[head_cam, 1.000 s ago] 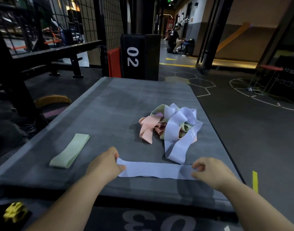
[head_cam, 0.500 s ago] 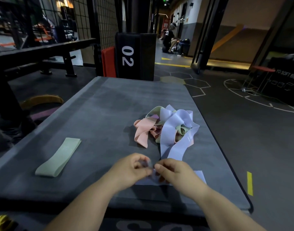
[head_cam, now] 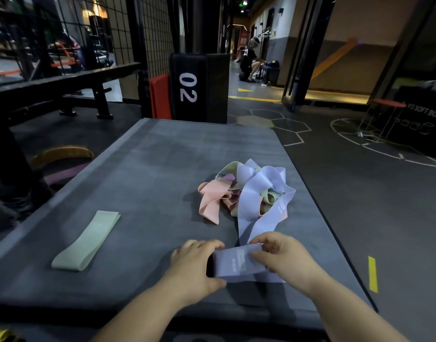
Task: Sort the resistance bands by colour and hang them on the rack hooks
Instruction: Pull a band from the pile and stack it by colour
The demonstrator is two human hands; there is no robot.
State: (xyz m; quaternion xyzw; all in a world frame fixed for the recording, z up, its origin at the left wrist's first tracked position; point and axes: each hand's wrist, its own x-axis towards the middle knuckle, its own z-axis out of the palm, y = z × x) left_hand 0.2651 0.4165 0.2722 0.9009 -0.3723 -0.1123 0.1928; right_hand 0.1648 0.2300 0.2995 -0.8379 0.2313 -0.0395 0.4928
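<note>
A folded lavender band (head_cam: 238,264) lies at the near edge of the grey padded box top (head_cam: 162,169). My left hand (head_cam: 196,266) grips its left end, thumb under the near edge. My right hand (head_cam: 283,257) pinches its right end. Just beyond is a tangled pile of bands (head_cam: 246,193): a long lavender loop (head_cam: 258,191), a pink one (head_cam: 212,199) and pale green ones. A flat folded green band (head_cam: 87,240) lies alone at the near left. No rack hooks are in sight.
A black pad marked 02 (head_cam: 199,87) and a red mat (head_cam: 160,96) stand past the far edge. A black bench (head_cam: 63,82) and wire mesh are at the left. A person sits far down the corridor (head_cam: 249,60). Dark floor with painted lines runs on the right.
The lavender band was stretched out flat between my hands; my hands came together and folded it in half, and now hold the doubled band by its two ends.
</note>
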